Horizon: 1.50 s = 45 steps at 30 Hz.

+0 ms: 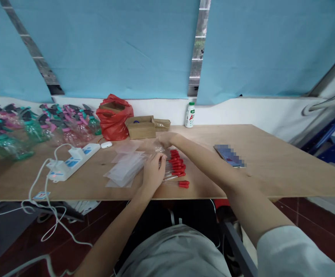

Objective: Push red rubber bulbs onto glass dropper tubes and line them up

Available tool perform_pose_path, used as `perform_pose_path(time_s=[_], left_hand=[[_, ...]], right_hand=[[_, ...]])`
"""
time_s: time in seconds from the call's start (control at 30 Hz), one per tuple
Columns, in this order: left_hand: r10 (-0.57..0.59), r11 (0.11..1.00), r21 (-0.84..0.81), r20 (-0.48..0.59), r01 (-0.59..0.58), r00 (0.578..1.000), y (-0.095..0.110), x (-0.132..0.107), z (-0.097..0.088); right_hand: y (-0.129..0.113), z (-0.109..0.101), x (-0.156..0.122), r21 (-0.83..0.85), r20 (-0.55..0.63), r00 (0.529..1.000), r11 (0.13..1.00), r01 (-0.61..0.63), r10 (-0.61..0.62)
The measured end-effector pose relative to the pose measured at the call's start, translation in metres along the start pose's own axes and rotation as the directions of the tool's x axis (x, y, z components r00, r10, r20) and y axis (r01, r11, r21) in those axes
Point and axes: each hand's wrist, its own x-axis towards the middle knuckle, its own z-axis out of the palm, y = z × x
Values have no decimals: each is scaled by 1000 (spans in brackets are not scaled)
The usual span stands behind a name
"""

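My left hand rests on the wooden table with its fingers curled, touching the glass ends of a row of red-capped droppers. A stack of clear plastic bags lies just left of it. My right hand reaches across to the far end of the droppers, fingers closed around a clear bag. One dropper lies apart, nearest the table's front edge.
A white power strip with trailing cables lies at the left. Behind it stand several spray bottles. A red bag, a cardboard box, a small white bottle and a phone also sit on the table.
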Motion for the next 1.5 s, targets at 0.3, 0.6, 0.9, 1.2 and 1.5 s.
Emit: perform_pose_path(time_s=[0.3,0.6,0.9,1.2,1.5], left_hand=[[0,1000,-5,-7,0,1000,1,-1,-1],[-8,1000,6,-98,9,995,-1,1,0],[93,983,169,-131,-70,987,-2,2,-4],[117,953,276,59,-129,991,-1,-2,0],[-30,992,125,4,29,1000,-6,-1,5]], right_hand=[[10,0,-9,109,-11,1000,994,-9,10],[24,-1,-42,206,-216,972,977,-52,97],[-19,10,-116,413,-484,875,879,237,-8],[-24,30,-129,505,-503,851,850,149,149],[59,69,-181,602,-246,632,627,-494,735]])
